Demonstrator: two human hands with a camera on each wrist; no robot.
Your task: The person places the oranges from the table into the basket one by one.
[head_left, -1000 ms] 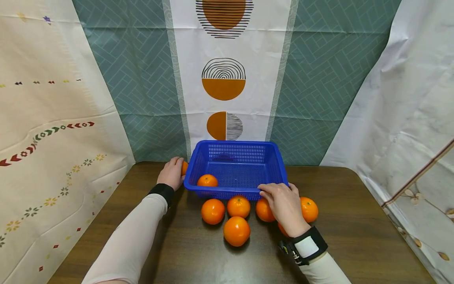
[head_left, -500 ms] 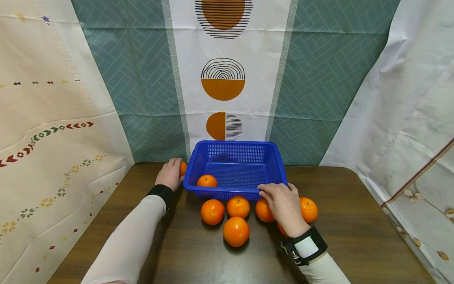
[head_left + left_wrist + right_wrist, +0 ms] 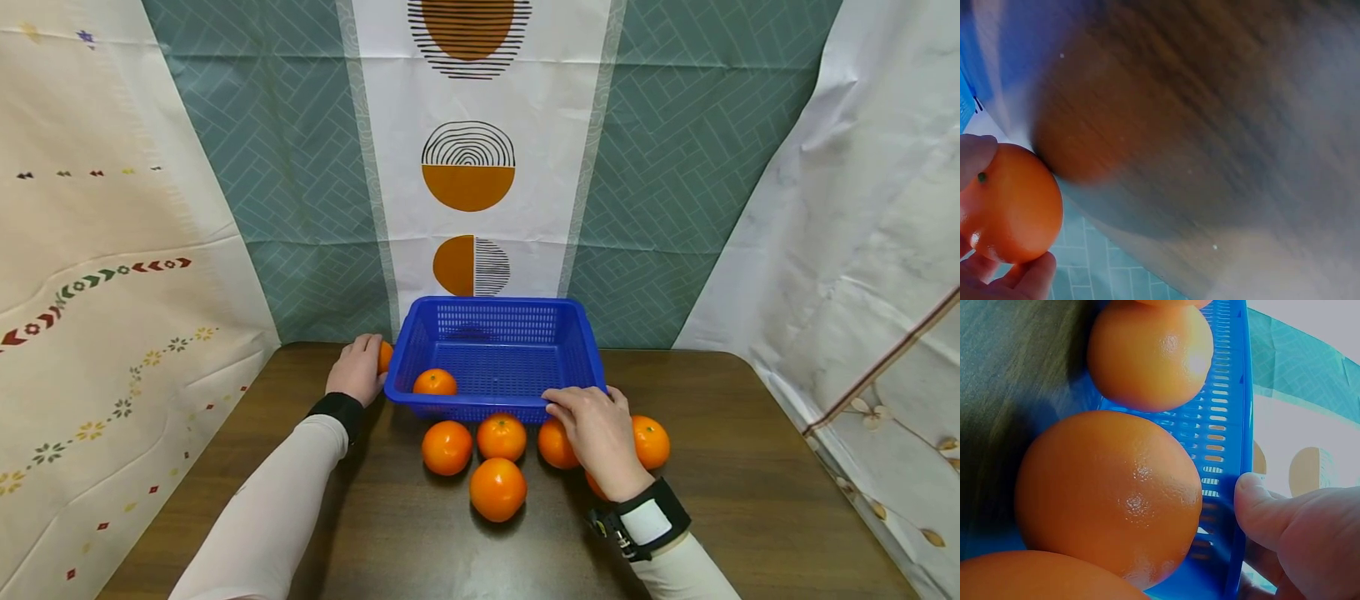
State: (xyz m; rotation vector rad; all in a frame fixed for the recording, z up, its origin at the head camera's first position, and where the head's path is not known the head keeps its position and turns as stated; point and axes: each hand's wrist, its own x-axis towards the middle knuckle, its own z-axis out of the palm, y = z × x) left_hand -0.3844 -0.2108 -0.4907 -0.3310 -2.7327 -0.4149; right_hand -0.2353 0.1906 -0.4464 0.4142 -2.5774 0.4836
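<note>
My left hand (image 3: 356, 370) grips an orange (image 3: 1016, 206) at the left side of a blue plastic basket (image 3: 480, 405). In the left wrist view, thumb and fingers curl round the fruit, with its green stem spot beside the thumb. My right hand (image 3: 596, 433) pinches the basket's near rim by the right corner, its thumb on the outside in the right wrist view. Inside the basket, one orange (image 3: 435, 382) lies in the near left corner. The right hand partly hides an orange (image 3: 557, 444) in front of the basket and another below the palm.
More oranges stand on the brown wooden table (image 3: 750, 500): one at the front (image 3: 498, 490), two close to the basket's near wall, and one orange (image 3: 651, 442) right of my right hand. Patterned cloth (image 3: 480, 192) hangs behind the table, with pale cloth at both sides.
The head view has shifted a little, so the scene sits slightly further left. Both hands keep their hold, and the basket and oranges stay in place.
</note>
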